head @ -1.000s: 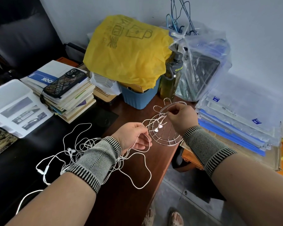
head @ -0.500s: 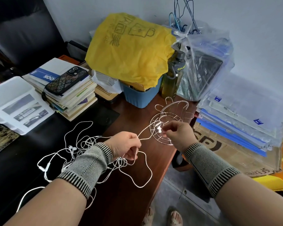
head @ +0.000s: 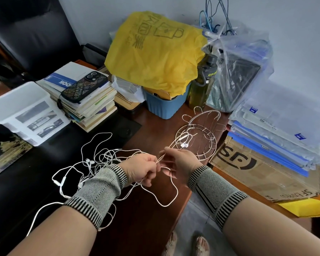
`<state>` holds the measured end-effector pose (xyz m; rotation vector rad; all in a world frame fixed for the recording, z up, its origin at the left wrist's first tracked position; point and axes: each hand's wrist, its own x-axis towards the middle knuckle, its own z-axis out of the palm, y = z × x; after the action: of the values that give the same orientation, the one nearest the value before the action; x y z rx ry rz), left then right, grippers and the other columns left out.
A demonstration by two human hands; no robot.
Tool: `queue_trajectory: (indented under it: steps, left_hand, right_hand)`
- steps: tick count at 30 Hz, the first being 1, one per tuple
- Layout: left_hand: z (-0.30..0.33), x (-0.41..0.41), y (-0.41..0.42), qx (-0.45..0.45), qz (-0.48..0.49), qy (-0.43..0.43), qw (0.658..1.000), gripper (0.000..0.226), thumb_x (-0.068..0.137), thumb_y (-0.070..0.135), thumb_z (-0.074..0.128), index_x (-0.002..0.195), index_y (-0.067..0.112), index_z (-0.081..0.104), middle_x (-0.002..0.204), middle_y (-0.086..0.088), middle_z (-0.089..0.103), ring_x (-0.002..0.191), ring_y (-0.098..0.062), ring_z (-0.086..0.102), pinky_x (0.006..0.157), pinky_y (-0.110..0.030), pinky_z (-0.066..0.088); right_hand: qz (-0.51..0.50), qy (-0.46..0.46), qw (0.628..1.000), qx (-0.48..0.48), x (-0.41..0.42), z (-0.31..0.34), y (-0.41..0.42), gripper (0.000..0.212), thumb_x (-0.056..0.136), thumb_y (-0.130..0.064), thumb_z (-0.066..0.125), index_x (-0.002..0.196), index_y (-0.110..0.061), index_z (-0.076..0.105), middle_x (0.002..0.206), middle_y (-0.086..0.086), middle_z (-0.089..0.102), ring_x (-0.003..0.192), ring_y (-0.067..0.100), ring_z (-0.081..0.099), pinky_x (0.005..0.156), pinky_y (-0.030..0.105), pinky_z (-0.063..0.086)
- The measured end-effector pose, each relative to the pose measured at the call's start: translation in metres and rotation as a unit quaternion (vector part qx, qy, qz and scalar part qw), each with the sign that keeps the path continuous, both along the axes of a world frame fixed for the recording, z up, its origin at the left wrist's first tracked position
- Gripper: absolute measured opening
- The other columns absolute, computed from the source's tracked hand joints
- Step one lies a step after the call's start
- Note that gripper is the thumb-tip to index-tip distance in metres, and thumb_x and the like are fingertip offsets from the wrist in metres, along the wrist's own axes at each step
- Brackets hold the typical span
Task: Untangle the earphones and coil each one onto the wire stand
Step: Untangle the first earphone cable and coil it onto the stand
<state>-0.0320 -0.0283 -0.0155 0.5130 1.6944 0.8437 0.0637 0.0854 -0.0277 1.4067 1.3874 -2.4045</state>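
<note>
A tangle of white earphones [head: 100, 159] lies on the dark desk in front of me, with loops trailing toward the front edge. One white cable runs taut from my hands up to the round wire stand [head: 198, 141], where its earbuds [head: 184, 145] hang inside the frame. My left hand [head: 141, 169] pinches that cable near the tangle. My right hand [head: 179, 163] pinches the same cable just beside it, below the stand. Both wrists wear grey knitted bands.
A stack of books with a phone [head: 84, 86] on top stands at the left. Behind the stand are a blue bin [head: 164, 106] under a yellow bag, a dark bottle [head: 201, 89] and a plastic-wrapped bundle. Folders on a cardboard box [head: 257, 169] sit right. The desk edge drops to the floor by my feet.
My right hand has left the wire stand and come down and left to meet my left hand on the cable. The stand now stands free with the earbuds hanging in it.
</note>
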Motion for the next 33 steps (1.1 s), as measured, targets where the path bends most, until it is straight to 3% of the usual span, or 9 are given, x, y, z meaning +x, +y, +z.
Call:
queue_trajectory:
  steps: [5,10,14,20,22,25,26,30,33]
  left_hand:
    - [0.004,-0.011,-0.011,0.016,0.003,0.010,1.000,0.028,0.090,-0.007,0.035,0.076,0.006,0.055,0.044,0.004,0.031,0.035,-0.006,0.023,0.043,-0.021,0.023]
    - [0.004,-0.031,-0.020,0.020,-0.042,0.154,0.987,0.017,0.091,0.012,0.063,0.073,0.011,0.065,0.048,0.002,0.048,0.039,-0.009,0.043,0.047,-0.025,0.039]
    - [0.019,-0.045,-0.025,0.049,-0.046,0.236,0.969,0.017,0.089,0.017,0.067,0.074,0.009,0.068,0.050,0.004,0.055,0.045,-0.009,0.051,0.050,-0.021,0.047]
    - [0.060,-0.060,-0.026,0.120,-0.003,0.105,0.987,0.016,0.092,0.008,0.059,0.081,0.002,0.069,0.054,-0.001,0.058,0.037,-0.006,0.038,0.036,-0.013,0.029]
    - [0.060,-0.058,-0.025,0.023,-0.093,0.203,0.974,0.022,0.093,0.018,0.061,0.076,0.006,0.070,0.052,0.004,0.057,0.038,-0.004,0.038,0.039,-0.013,0.032]
    - [0.047,-0.057,-0.029,-0.165,-0.218,0.395,0.877,0.039,0.093,0.038,0.058,0.067,0.010,0.067,0.055,0.004,0.052,0.043,-0.007,0.040,0.050,-0.020,0.039]
    - [0.043,-0.055,-0.032,-0.164,-0.202,0.412,0.873,0.041,0.093,0.041,0.057,0.064,0.012,0.063,0.053,0.004,0.048,0.044,-0.007,0.040,0.052,-0.021,0.039]
    - [0.039,-0.048,-0.032,0.002,0.008,0.234,0.972,0.029,0.092,0.031,0.062,0.070,0.014,0.071,0.047,0.005,0.041,0.043,-0.010,0.036,0.047,-0.018,0.035]
    - [0.032,-0.045,-0.027,0.020,0.000,0.270,0.963,0.025,0.091,0.032,0.064,0.078,0.016,0.077,0.050,0.002,0.056,0.054,-0.009,0.051,0.070,-0.034,0.052]
  right_hand:
    - [-0.036,-0.018,0.999,-0.010,-0.002,-0.001,-0.004,0.025,0.097,-0.021,0.053,0.075,-0.013,0.061,0.066,0.002,0.064,0.061,0.014,0.060,0.060,0.025,0.045]
    - [-0.068,-0.034,0.997,0.010,0.003,-0.002,-0.004,0.023,0.096,-0.017,0.055,0.073,-0.014,0.057,0.054,-0.004,0.062,0.058,0.012,0.055,0.058,0.024,0.041]
    - [-0.126,-0.033,0.991,0.031,0.007,0.000,0.003,0.015,0.094,-0.015,0.058,0.079,-0.012,0.057,0.059,-0.001,0.062,0.052,0.012,0.054,0.053,0.023,0.040]
    - [-0.103,-0.011,0.994,0.044,0.006,0.006,0.003,0.019,0.094,-0.018,0.058,0.076,-0.013,0.056,0.057,-0.002,0.059,0.050,0.010,0.054,0.054,0.023,0.041]
    - [-0.101,-0.020,0.993,0.051,0.008,0.007,0.002,0.020,0.093,-0.015,0.058,0.073,-0.012,0.055,0.056,-0.001,0.057,0.049,0.011,0.052,0.053,0.023,0.040]
    - [-0.092,-0.049,0.991,0.079,0.017,0.000,0.004,0.023,0.091,-0.011,0.059,0.069,-0.009,0.054,0.049,0.000,0.056,0.047,0.014,0.049,0.052,0.024,0.036]
    - [-0.083,-0.058,0.991,0.087,0.020,-0.003,0.004,0.024,0.091,-0.011,0.059,0.067,-0.008,0.055,0.048,0.001,0.056,0.047,0.016,0.048,0.052,0.024,0.035]
    - [-0.044,-0.094,0.988,0.113,0.028,-0.015,0.005,0.028,0.087,-0.011,0.060,0.059,-0.007,0.057,0.054,0.008,0.055,0.048,0.018,0.045,0.050,0.024,0.034]
    - [-0.011,-0.114,0.978,0.174,0.030,-0.022,0.006,0.032,0.082,-0.015,0.062,0.051,-0.010,0.056,0.057,0.010,0.054,0.048,0.019,0.044,0.048,0.026,0.036]
